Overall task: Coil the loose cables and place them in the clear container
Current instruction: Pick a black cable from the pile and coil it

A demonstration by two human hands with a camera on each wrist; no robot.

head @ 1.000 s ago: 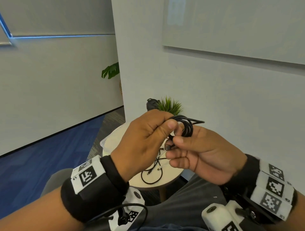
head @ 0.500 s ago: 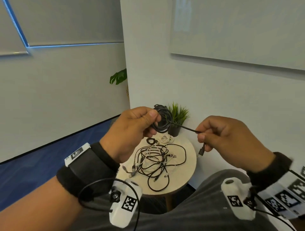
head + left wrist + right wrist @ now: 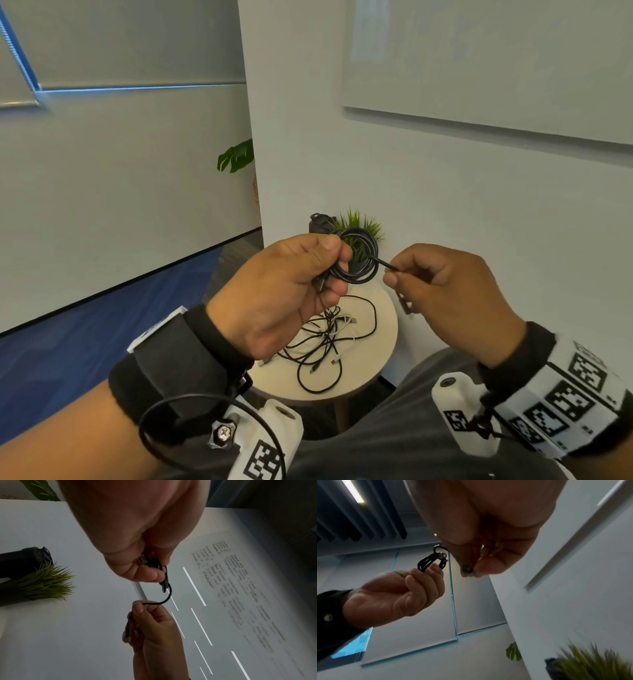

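My left hand [image 3: 335,254] holds up a small coil of black cable [image 3: 358,257] between thumb and fingers, above the round table [image 3: 383,346]. My right hand [image 3: 392,272] pinches the cable's short free end just right of the coil, and the connector [image 3: 406,305] hangs below its fingers. In the left wrist view the free end [image 3: 163,601] curves from the coil down to the right hand's fingers [image 3: 139,608]. The right wrist view shows the coil [image 3: 429,561] in the left hand's fingers [image 3: 423,580]. A tangle of loose black and white cables [image 3: 325,337] lies on the table. No clear container is in view.
A small potted plant [image 3: 359,228] and a dark object [image 3: 318,222] stand at the table's far edge against the white wall. My lap, in grey trousers [image 3: 394,438], is just in front of the table. Blue carpet [image 3: 85,335] lies to the left.
My right hand, which had drawn the free end out to the right, has come back close to the coil. The left hand keeps its hold on the coil.
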